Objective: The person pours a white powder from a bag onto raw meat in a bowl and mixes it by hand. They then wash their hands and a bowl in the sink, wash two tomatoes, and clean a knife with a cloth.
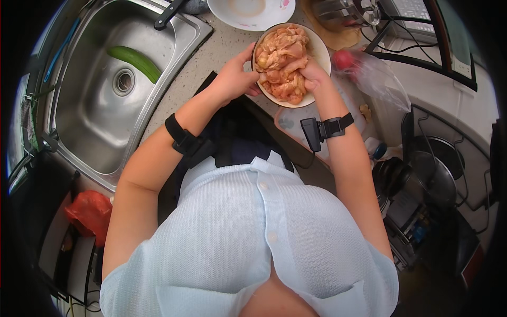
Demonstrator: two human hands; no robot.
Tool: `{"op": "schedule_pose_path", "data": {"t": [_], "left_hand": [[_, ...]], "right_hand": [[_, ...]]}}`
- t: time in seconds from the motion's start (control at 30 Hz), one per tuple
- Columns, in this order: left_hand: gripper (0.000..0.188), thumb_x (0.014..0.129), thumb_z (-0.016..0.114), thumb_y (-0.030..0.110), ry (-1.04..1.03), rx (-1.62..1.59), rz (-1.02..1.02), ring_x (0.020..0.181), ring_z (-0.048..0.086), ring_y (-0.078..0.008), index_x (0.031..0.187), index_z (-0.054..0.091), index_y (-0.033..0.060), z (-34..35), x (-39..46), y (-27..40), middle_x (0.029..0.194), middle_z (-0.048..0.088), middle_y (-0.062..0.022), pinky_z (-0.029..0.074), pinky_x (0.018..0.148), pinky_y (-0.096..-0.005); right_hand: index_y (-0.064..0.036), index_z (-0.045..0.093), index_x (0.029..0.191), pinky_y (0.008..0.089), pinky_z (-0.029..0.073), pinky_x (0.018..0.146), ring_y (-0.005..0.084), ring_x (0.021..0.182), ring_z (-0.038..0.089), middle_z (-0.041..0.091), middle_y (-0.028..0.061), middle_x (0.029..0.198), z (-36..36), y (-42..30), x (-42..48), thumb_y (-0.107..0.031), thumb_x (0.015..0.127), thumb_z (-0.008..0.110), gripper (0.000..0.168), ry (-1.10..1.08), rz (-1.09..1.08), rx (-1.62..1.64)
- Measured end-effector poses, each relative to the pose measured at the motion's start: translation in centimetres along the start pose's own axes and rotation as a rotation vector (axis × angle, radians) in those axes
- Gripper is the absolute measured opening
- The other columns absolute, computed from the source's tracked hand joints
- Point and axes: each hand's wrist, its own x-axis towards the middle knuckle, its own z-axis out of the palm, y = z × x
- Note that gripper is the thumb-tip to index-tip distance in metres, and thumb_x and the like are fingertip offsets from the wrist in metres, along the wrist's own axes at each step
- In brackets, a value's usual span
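A round white bowl [323, 51] with a dark rim holds a heap of raw, reddish-coated meat pieces [283, 63], which look like chicken. At the bowl's left side, my left hand [239, 75] grips the rim, thumb toward the meat and fingers along the outer wall. My right hand [315, 75] reaches inside from the right, its fingers buried under the meat, so how far they are closed is hidden. Below the bowl a pale, pink-edged cutting board [293, 123] partly shows, under my right forearm.
Left of the counter [174, 87], a steel sink [95, 130] holds a cucumber-like green vegetable [134, 61]. A black-handled knife [168, 16] rests by its rim. Behind the bowl stands a white dish [253, 16]; to the right are a glass jug [340, 14] and a clear plastic bag [380, 81] with red contents.
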Motion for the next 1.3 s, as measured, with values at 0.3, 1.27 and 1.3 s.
{"op": "schedule_pose_path", "data": {"t": [0.3, 1.27, 1.3], "left_hand": [[0.074, 0.078, 0.047, -0.003, 0.021, 0.013, -0.008, 0.068, 0.062, -0.0191, 0.142, 0.012, 0.0087, 0.1, -0.1, 0.3, 0.128, 0.039, -0.012, 0.054, 0.061, -0.0296], [0.075, 0.077, 0.055, 0.002, 0.027, 0.018, 0.008, 0.065, 0.061, -0.0166, 0.142, 0.017, 0.0118, -0.1, 0.3, 0.0, 0.127, 0.045, -0.0086, 0.053, 0.053, -0.026], [0.075, 0.078, 0.055, 0.002, 0.026, 0.019, 0.002, 0.066, 0.062, -0.0166, 0.142, 0.017, 0.0118, -0.1, 0.3, -0.1, 0.127, 0.045, -0.0085, 0.053, 0.053, -0.0261]], "right_hand": [[-0.005, 0.046, 0.124, 0.0319, 0.038, 0.096, 0.02, 0.111, 0.049, 0.052, 0.0095, 0.119, 0.6, -4.8, -8.3, 0.005, 0.077, 0.049, 0.048, -0.181, -0.371, -0.895], [0.001, 0.045, 0.124, 0.0275, 0.046, 0.082, 0.0152, 0.099, 0.055, 0.055, 0.0121, 0.111, 2.1, -7.2, -9.3, 0.007, 0.073, 0.05, 0.051, 0.017, -0.093, -0.417], [-0.001, 0.043, 0.127, 0.028, 0.045, 0.084, 0.0151, 0.102, 0.054, 0.054, 0.0126, 0.113, 2.6, -7.2, -9.8, 0.008, 0.073, 0.05, 0.055, 0.001, -0.096, -0.416]]}}
